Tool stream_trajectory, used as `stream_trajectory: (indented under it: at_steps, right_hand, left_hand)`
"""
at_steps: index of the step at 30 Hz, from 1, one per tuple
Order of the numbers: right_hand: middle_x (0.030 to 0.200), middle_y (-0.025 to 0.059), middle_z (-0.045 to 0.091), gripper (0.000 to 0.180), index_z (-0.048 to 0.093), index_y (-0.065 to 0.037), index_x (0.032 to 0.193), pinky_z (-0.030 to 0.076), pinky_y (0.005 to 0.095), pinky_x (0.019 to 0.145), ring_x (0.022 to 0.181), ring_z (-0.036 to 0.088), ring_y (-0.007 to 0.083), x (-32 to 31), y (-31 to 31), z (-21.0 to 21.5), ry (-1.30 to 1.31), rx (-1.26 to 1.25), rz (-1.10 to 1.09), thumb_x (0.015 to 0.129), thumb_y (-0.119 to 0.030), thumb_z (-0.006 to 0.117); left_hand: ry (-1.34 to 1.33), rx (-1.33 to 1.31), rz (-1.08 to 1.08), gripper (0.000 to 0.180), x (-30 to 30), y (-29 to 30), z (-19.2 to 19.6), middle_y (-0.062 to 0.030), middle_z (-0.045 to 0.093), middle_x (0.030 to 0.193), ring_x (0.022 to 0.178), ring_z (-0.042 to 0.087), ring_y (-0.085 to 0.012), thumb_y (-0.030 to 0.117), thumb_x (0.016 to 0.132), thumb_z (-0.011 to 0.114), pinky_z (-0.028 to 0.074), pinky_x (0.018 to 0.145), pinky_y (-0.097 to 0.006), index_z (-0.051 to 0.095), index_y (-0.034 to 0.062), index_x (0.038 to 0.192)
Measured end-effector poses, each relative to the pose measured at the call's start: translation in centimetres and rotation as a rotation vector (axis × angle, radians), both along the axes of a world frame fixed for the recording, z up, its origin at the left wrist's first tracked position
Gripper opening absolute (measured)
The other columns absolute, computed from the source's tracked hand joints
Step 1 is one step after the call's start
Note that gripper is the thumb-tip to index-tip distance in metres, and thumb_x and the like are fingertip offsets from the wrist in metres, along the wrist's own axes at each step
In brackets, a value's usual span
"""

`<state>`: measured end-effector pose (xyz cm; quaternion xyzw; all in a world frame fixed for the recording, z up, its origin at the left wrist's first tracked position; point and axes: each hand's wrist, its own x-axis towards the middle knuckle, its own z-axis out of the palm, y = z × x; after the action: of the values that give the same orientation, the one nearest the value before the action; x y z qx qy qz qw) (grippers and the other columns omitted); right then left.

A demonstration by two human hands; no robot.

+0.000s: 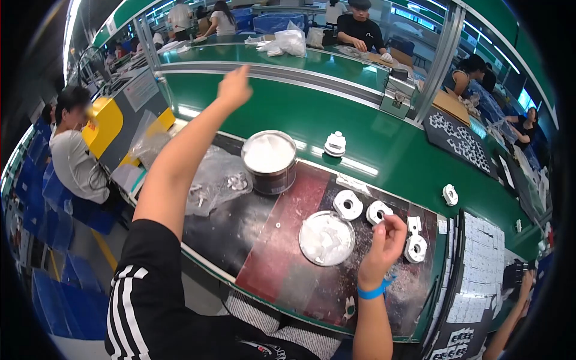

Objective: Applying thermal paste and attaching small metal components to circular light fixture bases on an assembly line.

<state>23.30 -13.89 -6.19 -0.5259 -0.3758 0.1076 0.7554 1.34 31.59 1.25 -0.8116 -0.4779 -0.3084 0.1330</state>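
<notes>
My left hand (pixel 234 89) reaches far out over the green conveyor belt, forefinger stretched out and nothing visible in it. My right hand (pixel 384 245), with a blue band at the wrist, is over the right side of the worktable, fingers loosely bent and apart. Its fingertips overlap a white ring-shaped plastic part (pixel 373 211); whether they touch it I cannot tell. Similar white parts lie on either side, a round one (pixel 348 205) and one with a tab (pixel 415 248). Left of the hand is a round lid (pixel 327 239) smeared with white paste. Behind it stands a tin (pixel 271 174) with white contents.
A clear plastic bag (pixel 217 186) of small white pieces lies left of the tin. White parts (pixel 335 144) stand on the green belt (pixel 360 129). Stacked dark trays (pixel 477 258) line the right side. Co-workers sit across the belt and at both sides.
</notes>
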Motion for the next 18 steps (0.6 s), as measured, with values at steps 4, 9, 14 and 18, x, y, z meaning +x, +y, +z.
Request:
stream_trajectory:
  at_steps: [4,9,14,18]
  right_hand:
    - [0.093,0.0037,0.049,0.024,0.053,0.000,0.113,0.039,0.0265,0.076,0.082,0.046,0.0114,0.0,0.0,-0.4,-0.046,0.008,-0.069,0.091,-0.006,0.054]
    - [0.095,0.0046,0.050,0.024,0.051,-0.001,0.114,0.039,0.0263,0.077,0.083,0.046,0.0119,0.9,0.3,-1.3,-0.197,-0.108,-0.054,0.093,-0.011,0.055]
    - [0.087,0.0038,0.049,0.024,0.054,-0.001,0.110,0.037,0.0249,0.069,0.077,0.045,0.0109,2.3,0.5,-2.0,-0.271,-0.095,-0.168,0.086,-0.003,0.056]
    - [0.090,0.0039,0.048,0.020,0.053,0.000,0.111,0.038,0.0236,0.070,0.077,0.045,0.0100,2.1,0.7,-1.4,-0.211,-0.079,-0.186,0.091,-0.005,0.056]
  left_hand:
    - [0.178,-0.237,0.233,0.076,-9.5,8.7,-7.3,-0.0113,0.048,0.141,0.133,0.042,-0.0370,0.016,0.076,0.067,0.042,0.102,-0.058,0.036,0.0205,0.145]
    - [0.196,-0.408,0.226,0.058,-16.1,14.3,-10.4,-0.0215,0.058,0.128,0.114,0.059,-0.0402,0.021,0.082,0.061,0.048,0.095,-0.049,0.047,0.0133,0.137]
    - [0.187,-0.239,0.299,0.033,-12.3,13.1,-11.4,-0.0211,0.063,0.106,0.101,0.062,-0.0407,0.025,0.085,0.064,0.050,0.088,-0.052,0.052,0.0054,0.109]
    - [-0.016,-0.195,0.202,0.040,-12.6,12.4,-8.7,-0.0273,0.065,0.100,0.087,0.066,-0.0468,0.028,0.089,0.062,0.055,0.078,-0.052,0.044,0.0001,0.110]
